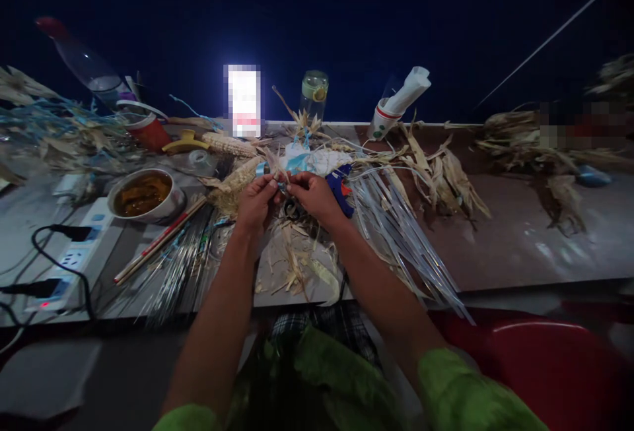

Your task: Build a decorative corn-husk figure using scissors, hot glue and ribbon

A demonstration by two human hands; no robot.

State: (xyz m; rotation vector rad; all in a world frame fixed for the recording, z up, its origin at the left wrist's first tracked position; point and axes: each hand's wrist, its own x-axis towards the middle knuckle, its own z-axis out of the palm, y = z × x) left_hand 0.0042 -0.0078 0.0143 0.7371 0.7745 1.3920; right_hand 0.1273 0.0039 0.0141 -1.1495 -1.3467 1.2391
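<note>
- dried husk piece (278, 164): pale tan, thin and frayed, loose ends fanning up and away from the person
- its near end sits pinched between the fingertips of the left hand (257, 201) and right hand (314, 197)
- small blue strip (282, 187): at the pinch, mostly hidden

Counted at one tabletop (500, 246)

Includes two hands (258, 203) (316, 198), one glue gun (337, 188), one power strip (85, 261), two black plugs (75, 232) (37, 287), one white bowl (171, 208).
</note>
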